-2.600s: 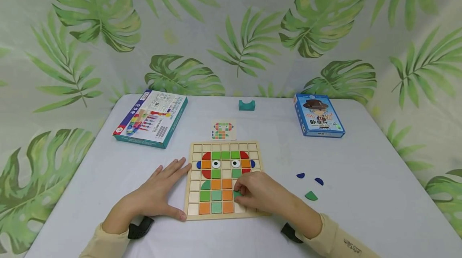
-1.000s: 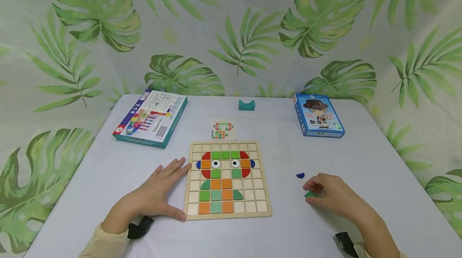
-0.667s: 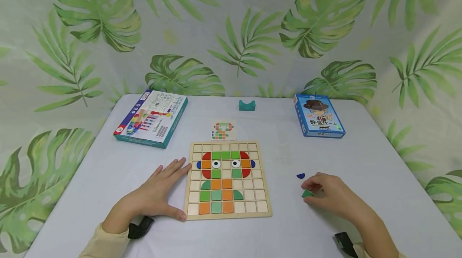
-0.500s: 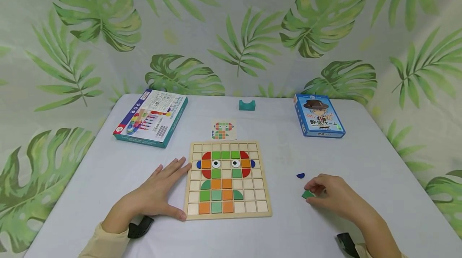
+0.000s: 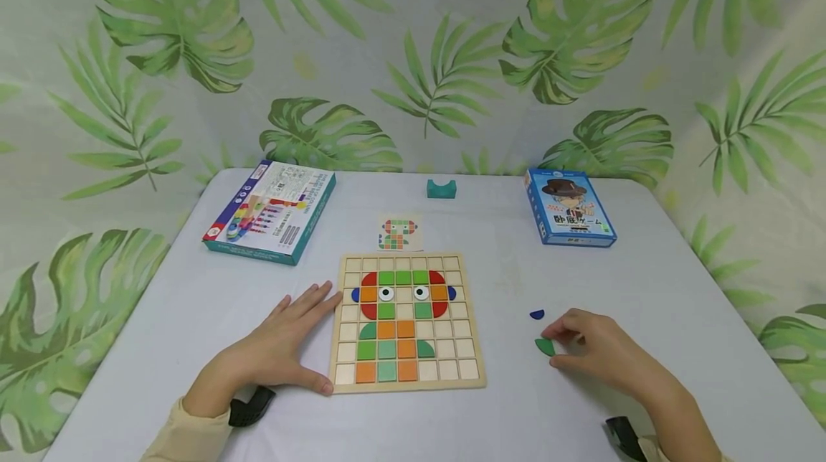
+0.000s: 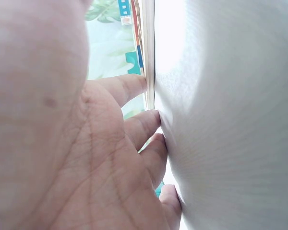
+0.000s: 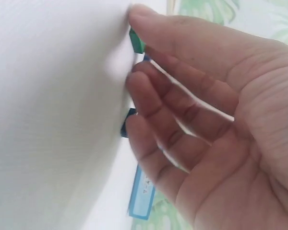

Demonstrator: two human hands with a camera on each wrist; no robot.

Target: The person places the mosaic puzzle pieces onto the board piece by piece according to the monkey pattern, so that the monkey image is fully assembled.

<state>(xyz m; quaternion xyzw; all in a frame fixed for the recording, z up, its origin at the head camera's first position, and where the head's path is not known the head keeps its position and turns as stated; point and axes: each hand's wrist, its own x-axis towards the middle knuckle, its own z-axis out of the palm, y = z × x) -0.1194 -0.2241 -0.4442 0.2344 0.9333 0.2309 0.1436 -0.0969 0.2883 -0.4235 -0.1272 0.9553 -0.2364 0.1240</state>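
My left hand (image 5: 284, 343) lies spread on the table, its thumb and index finger touching the left edge of the wooden grid board (image 5: 474, 347). Coloured tiles on the board form an animal figure with two round eyes. To the right of the board, my right hand (image 5: 596, 351) has its thumb and index finger around a green quarter-circle tile (image 5: 545, 347) lying on the table. A blue half-circle tile (image 5: 537, 315) sits just beyond the fingertips. Another dark blue tile (image 7: 128, 123) shows beside a fingertip in the right wrist view; the hand hides it from the head view.
Behind the board lies a pattern card (image 5: 400, 233), with a teal notched block (image 5: 442, 189) farther back. A white and teal game box (image 5: 271, 211) stands at back left, a blue card-game box (image 5: 571, 207) at back right.
My right hand has gone from the board to the loose tiles, leaving a green quarter-circle tile on the board. The other green quarter-circle has shifted slightly left and turned. The left hand stays put.
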